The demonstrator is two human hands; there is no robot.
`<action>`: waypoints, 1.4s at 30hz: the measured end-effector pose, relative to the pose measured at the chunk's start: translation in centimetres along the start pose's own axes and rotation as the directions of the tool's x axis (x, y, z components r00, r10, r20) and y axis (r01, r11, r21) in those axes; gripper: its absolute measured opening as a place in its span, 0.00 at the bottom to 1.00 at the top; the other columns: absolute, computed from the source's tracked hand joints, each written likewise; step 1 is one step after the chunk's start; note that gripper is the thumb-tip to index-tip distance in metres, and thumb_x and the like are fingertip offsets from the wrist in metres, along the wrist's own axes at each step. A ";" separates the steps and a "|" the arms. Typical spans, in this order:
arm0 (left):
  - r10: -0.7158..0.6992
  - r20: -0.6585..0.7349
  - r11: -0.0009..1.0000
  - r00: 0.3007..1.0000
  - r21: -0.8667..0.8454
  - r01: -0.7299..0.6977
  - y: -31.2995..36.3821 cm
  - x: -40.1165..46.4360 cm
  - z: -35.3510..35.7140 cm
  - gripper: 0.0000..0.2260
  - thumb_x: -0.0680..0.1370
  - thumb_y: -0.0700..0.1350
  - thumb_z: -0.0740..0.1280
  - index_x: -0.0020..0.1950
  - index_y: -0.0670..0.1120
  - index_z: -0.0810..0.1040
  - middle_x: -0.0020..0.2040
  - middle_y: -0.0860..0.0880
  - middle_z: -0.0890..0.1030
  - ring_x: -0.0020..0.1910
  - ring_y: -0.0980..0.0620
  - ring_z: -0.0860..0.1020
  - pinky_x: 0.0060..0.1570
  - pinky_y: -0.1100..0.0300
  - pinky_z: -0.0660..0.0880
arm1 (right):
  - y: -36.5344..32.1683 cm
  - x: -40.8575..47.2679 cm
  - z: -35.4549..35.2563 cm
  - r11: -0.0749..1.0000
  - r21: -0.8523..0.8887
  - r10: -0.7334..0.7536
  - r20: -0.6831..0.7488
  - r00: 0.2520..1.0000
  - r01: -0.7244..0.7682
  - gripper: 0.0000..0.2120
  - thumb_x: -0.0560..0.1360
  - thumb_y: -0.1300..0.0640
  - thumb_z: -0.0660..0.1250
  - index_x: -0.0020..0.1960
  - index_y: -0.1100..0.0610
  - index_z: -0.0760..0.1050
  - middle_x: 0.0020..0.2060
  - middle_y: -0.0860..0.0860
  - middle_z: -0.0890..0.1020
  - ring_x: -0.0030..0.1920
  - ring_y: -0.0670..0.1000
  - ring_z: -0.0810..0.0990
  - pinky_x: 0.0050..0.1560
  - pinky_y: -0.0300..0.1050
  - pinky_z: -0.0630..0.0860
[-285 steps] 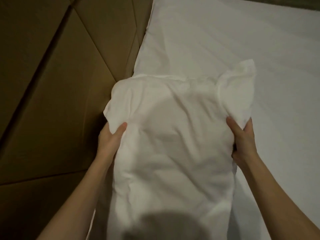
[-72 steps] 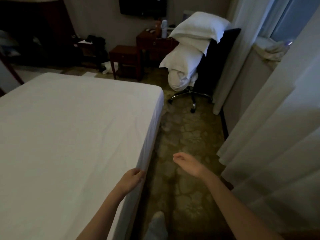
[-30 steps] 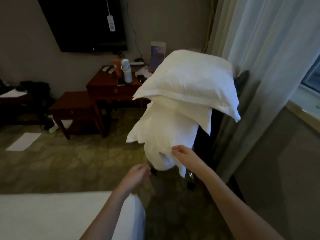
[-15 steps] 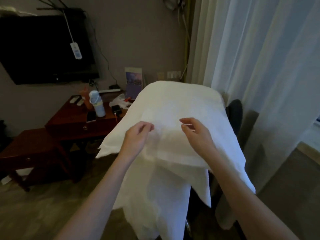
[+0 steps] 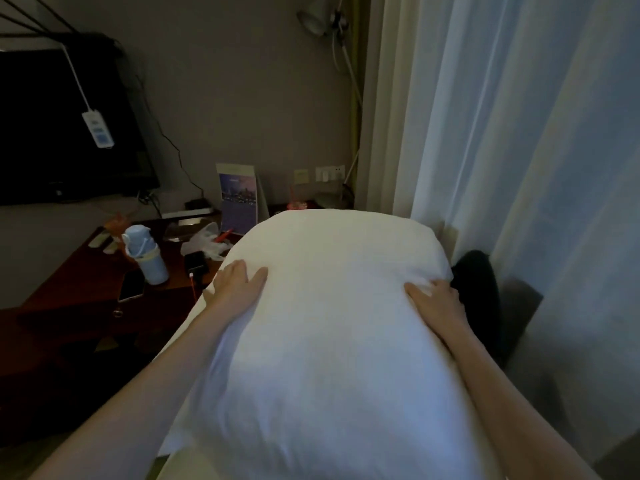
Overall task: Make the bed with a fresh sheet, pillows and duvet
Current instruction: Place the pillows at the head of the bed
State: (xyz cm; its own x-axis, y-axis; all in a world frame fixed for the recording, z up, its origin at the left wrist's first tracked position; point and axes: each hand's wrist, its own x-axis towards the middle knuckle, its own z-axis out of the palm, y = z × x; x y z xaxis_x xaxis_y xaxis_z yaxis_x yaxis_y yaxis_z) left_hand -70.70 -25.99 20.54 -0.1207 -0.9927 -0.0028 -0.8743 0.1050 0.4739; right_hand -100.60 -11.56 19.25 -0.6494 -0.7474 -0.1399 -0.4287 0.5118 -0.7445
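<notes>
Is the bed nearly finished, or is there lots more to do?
Lots left. In hand: the left hand and right hand press the sides of a white pillow, away from the bed, beside the desk. The bed is out of view, and no duvet shows.

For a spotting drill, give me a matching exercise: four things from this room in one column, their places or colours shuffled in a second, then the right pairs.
Things:
1. pillow
2. bottle
3. television
4. curtain

Places or colours:
A. on the wall, black
B. hanging at the right, pale
C. between the left hand and right hand, white
D. standing on the wooden desk, light blue

Pairs: 1-C, 2-D, 3-A, 4-B
</notes>
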 end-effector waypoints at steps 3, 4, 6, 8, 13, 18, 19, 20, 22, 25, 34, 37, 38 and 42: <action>-0.033 0.044 0.999 0.999 0.032 0.031 0.5 2.6 0.1 0.32 0.79 0.66 0.50 0.76 0.45 0.59 0.75 0.43 0.61 0.73 0.40 0.59 0.70 0.41 0.56 | 0.4 2.3 0.4 0.981 0.161 0.107 0.016 0.994 -0.108 0.41 0.73 0.38 0.65 0.75 0.61 0.56 0.70 0.62 0.65 0.67 0.64 0.68 0.67 0.56 0.67; -0.022 0.066 1.000 0.998 0.018 0.021 0.6 3.2 -0.1 0.34 0.78 0.67 0.50 0.76 0.45 0.59 0.75 0.42 0.62 0.73 0.39 0.61 0.70 0.43 0.57 | 0.5 2.7 0.5 0.976 0.173 0.128 0.017 0.992 -0.129 0.42 0.73 0.36 0.65 0.75 0.62 0.55 0.70 0.62 0.65 0.67 0.64 0.68 0.67 0.56 0.67; -0.006 0.114 0.997 0.994 -0.070 0.014 -0.3 5.2 -0.3 0.42 0.71 0.74 0.50 0.76 0.46 0.60 0.73 0.42 0.66 0.71 0.39 0.65 0.70 0.45 0.61 | 0.8 3.5 0.8 0.984 0.117 0.134 0.001 0.991 -0.134 0.43 0.73 0.34 0.62 0.75 0.62 0.54 0.70 0.62 0.66 0.67 0.64 0.69 0.66 0.56 0.68; -0.019 0.168 0.981 0.986 -0.189 0.051 -1.2 7.4 -0.3 0.50 0.64 0.80 0.52 0.76 0.48 0.60 0.73 0.45 0.67 0.71 0.42 0.67 0.70 0.46 0.62 | 1.0 4.1 1.2 0.991 0.065 0.119 -0.021 0.993 -0.117 0.42 0.74 0.32 0.59 0.74 0.61 0.55 0.70 0.62 0.66 0.67 0.64 0.69 0.65 0.55 0.67; -0.153 0.252 0.899 0.956 -0.366 0.240 -0.3 8.6 -0.7 0.49 0.64 0.76 0.63 0.74 0.44 0.66 0.70 0.43 0.71 0.67 0.41 0.71 0.68 0.48 0.65 | 1.1 6.2 1.7 0.953 0.221 0.213 0.007 0.977 -0.209 0.46 0.72 0.31 0.60 0.74 0.64 0.56 0.70 0.63 0.67 0.67 0.64 0.69 0.67 0.54 0.67; -0.161 0.356 0.612 0.920 -0.695 0.377 -0.9 7.2 -0.6 0.40 0.59 0.62 0.78 0.64 0.41 0.76 0.53 0.46 0.83 0.50 0.47 0.82 0.55 0.53 0.76 | 1.2 7.3 1.7 0.792 0.550 0.222 0.148 0.964 -0.266 0.40 0.69 0.38 0.72 0.68 0.67 0.70 0.60 0.59 0.78 0.58 0.57 0.77 0.53 0.50 0.76; -0.140 0.359 0.555 0.923 -0.743 0.373 -0.9 7.0 -1.1 0.37 0.62 0.58 0.79 0.65 0.42 0.76 0.53 0.45 0.83 0.49 0.46 0.82 0.52 0.52 0.77 | 0.7 7.2 1.4 0.766 0.597 0.203 0.129 0.971 -0.239 0.32 0.72 0.45 0.72 0.64 0.69 0.72 0.55 0.58 0.79 0.53 0.55 0.78 0.46 0.47 0.76; -0.133 0.342 0.522 0.930 -0.773 0.359 -0.8 6.6 -1.8 0.31 0.67 0.54 0.77 0.65 0.42 0.75 0.53 0.43 0.83 0.49 0.45 0.82 0.49 0.52 0.78 | 0.1 7.1 1.0 0.741 0.643 0.167 0.104 0.980 -0.194 0.25 0.73 0.51 0.72 0.60 0.69 0.74 0.53 0.57 0.79 0.49 0.54 0.78 0.44 0.46 0.75; -0.149 0.280 0.483 0.948 -0.816 0.317 -0.7 5.7 -3.6 0.23 0.73 0.49 0.73 0.65 0.42 0.75 0.52 0.42 0.83 0.48 0.44 0.82 0.46 0.52 0.78 | -1.7 6.5 -0.3 0.696 0.708 0.106 0.060 0.993 -0.117 0.16 0.75 0.56 0.70 0.57 0.67 0.77 0.53 0.58 0.80 0.48 0.55 0.78 0.52 0.48 0.74; -0.153 0.192 0.443 0.969 -0.863 0.241 -1.3 3.1 -6.9 0.23 0.72 0.49 0.72 0.65 0.42 0.75 0.53 0.41 0.83 0.51 0.42 0.82 0.55 0.48 0.77 | -5.1 4.7 -1.8 0.677 0.735 -0.059 0.005 0.998 0.036 0.07 0.78 0.56 0.66 0.50 0.59 0.78 0.53 0.57 0.80 0.59 0.56 0.76 0.57 0.49 0.72; -0.270 -0.091 0.442 0.959 -0.896 0.040 -9.3 -14.8 -15.4 0.07 0.77 0.48 0.66 0.52 0.49 0.81 0.46 0.49 0.85 0.43 0.50 0.84 0.46 0.55 0.76 | -13.4 -6.5 0.0 0.613 0.752 -0.444 0.073 0.893 0.243 0.21 0.79 0.51 0.64 0.67 0.63 0.71 0.55 0.53 0.78 0.45 0.49 0.78 0.38 0.38 0.73; -0.379 -0.166 0.458 0.910 -0.889 0.029 -13.1 -22.7 -16.7 0.08 0.77 0.49 0.65 0.51 0.49 0.81 0.44 0.50 0.85 0.43 0.51 0.84 0.46 0.54 0.76 | -14.0 -12.4 2.9 0.614 0.757 -0.514 0.169 0.841 0.223 0.18 0.78 0.48 0.64 0.64 0.54 0.75 0.53 0.48 0.81 0.51 0.51 0.80 0.44 0.42 0.75; -0.423 -0.191 0.453 0.886 -0.891 0.024 -14.5 -25.5 -17.2 0.08 0.77 0.50 0.66 0.52 0.49 0.81 0.46 0.50 0.85 0.46 0.49 0.83 0.49 0.53 0.76 | -14.3 -14.8 3.7 0.608 0.768 -0.530 0.203 0.823 0.202 0.16 0.78 0.48 0.64 0.64 0.52 0.75 0.52 0.47 0.82 0.50 0.50 0.80 0.46 0.44 0.76; -0.629 -0.237 0.418 0.741 -0.906 0.066 -19.2 -38.2 -18.8 0.09 0.77 0.51 0.66 0.54 0.49 0.79 0.49 0.47 0.83 0.48 0.48 0.81 0.44 0.55 0.74 | -15.1 -23.6 7.3 0.614 0.777 -0.619 0.362 0.697 0.142 0.15 0.76 0.51 0.67 0.60 0.56 0.77 0.50 0.49 0.83 0.48 0.50 0.81 0.42 0.43 0.74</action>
State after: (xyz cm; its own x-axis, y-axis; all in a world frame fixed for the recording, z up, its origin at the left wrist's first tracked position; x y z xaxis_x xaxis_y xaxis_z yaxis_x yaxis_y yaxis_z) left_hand -40.49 8.76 28.09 0.5716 -0.8154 -0.0917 0.0522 -0.0754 0.9958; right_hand -74.25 -4.70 29.03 0.0405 -0.9910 0.1273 0.1325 -0.1209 -0.9838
